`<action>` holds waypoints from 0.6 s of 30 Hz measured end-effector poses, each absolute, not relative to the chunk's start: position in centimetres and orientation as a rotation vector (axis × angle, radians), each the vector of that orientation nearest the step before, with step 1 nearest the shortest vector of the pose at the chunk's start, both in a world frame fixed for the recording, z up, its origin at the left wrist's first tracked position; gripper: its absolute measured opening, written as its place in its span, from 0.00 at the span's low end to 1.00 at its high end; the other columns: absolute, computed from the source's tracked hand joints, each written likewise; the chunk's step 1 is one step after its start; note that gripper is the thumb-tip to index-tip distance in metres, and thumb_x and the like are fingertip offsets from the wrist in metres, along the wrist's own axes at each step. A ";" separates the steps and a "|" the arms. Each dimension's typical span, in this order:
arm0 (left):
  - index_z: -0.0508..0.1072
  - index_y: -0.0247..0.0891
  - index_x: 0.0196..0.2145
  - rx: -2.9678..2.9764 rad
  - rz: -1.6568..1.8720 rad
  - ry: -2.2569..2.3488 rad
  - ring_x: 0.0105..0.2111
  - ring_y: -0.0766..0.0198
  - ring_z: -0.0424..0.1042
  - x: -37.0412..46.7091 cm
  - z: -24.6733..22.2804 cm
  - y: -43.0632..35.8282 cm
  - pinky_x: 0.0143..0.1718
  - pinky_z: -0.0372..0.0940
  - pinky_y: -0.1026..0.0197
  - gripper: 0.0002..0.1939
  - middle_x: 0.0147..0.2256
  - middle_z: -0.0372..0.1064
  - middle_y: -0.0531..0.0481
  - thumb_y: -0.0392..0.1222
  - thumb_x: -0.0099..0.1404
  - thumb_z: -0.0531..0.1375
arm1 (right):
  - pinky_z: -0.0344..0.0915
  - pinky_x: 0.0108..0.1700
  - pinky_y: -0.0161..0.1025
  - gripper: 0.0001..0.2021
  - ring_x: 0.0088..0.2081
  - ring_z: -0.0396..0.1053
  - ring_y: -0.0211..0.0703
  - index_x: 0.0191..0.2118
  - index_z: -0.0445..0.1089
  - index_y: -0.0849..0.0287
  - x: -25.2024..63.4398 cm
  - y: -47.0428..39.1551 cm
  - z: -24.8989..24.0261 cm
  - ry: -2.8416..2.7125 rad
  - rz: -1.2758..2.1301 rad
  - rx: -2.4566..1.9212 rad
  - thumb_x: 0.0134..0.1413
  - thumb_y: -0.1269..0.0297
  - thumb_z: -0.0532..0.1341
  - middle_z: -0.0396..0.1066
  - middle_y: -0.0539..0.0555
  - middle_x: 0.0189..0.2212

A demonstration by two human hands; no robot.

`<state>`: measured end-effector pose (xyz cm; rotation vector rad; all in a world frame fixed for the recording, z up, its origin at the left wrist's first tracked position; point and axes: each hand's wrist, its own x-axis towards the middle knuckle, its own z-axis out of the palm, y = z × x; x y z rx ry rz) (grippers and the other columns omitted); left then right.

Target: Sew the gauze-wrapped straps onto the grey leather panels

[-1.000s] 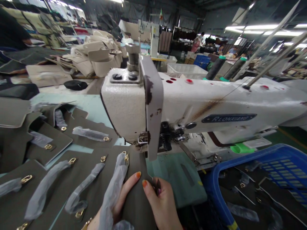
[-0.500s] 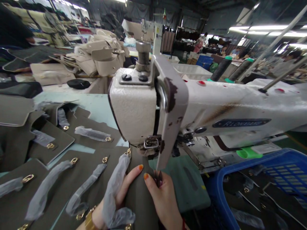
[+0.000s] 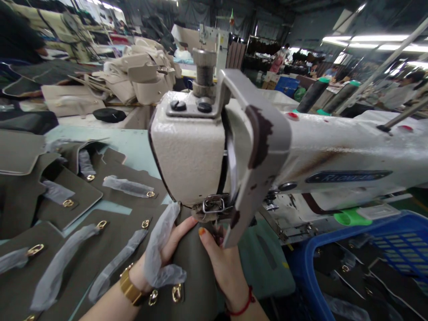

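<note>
Your left hand (image 3: pixel 169 248) lies on the grey piece (image 3: pixel 194 263), with its thumb flat on top, pointing at the machine (image 3: pixel 187 151). The rest of its fingers are hidden, so it is hard to tell how tight the hold is. Your right hand (image 3: pixel 225 267) is at the right edge of the same piece. Its thumb rests on top and its other fingers bend in, but their tips are out of sight, so you cannot tell if they pinch it. The piece sits on the table, with its far end under the front of the machine. A handle (image 3: pixel 157 254) in cloudy wrap lies over your left hand, and a gold clasp (image 3: pixel 177 292) sits near its bottom end.

By the machine, on the right, is a blue basket (image 3: pixel 309 276). Dark pieces (image 3: pixel 394 278) lie in it in a messy heap. Some have wrapped handles and gold clasps too. Far behind the machine there is a blue box (image 3: pixel 286 85); what is in it does not show.

On your left, more grey pieces (image 3: pixel 83 265) with wrapped handles cover much of the pale blue table (image 3: pixel 142 142).
</note>
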<state>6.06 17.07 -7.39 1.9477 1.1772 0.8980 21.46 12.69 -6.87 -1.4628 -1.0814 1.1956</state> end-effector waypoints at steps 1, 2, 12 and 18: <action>0.58 0.45 0.62 1.867 0.912 1.164 0.55 0.46 0.64 6.6 -6.7 17.5 0.55 0.62 0.48 0.32 0.53 0.68 0.45 0.57 0.63 0.53 | 0.62 0.29 0.33 0.16 0.33 0.68 0.45 0.35 0.76 0.64 21.4 12.8 -7.0 -1.070 1.196 -1.461 0.54 0.54 0.60 0.72 0.55 0.26; 0.58 0.44 0.62 1.807 0.923 1.146 0.55 0.46 0.64 7.0 -6.0 17.8 0.55 0.62 0.48 0.33 0.53 0.68 0.44 0.57 0.62 0.53 | 0.62 0.30 0.33 0.17 0.33 0.68 0.44 0.34 0.75 0.64 21.4 13.0 -7.1 -1.059 1.201 -1.454 0.54 0.53 0.60 0.72 0.55 0.26; 0.62 0.40 0.60 1.851 0.908 1.020 0.57 0.44 0.61 7.0 -3.2 19.5 0.59 0.55 0.40 0.32 0.56 0.65 0.41 0.58 0.63 0.50 | 0.61 0.32 0.32 0.17 0.31 0.66 0.40 0.31 0.73 0.65 20.9 14.1 -7.8 -1.072 1.235 -1.401 0.56 0.54 0.58 0.71 0.53 0.27; 0.68 0.38 0.55 1.984 0.879 0.983 0.59 0.42 0.58 4.7 -6.1 19.8 0.58 0.56 0.42 0.36 0.56 0.64 0.39 0.63 0.54 0.58 | 0.59 0.31 0.31 0.19 0.29 0.65 0.39 0.30 0.73 0.65 21.6 14.1 -7.1 -1.159 1.174 -1.452 0.57 0.52 0.58 0.70 0.52 0.25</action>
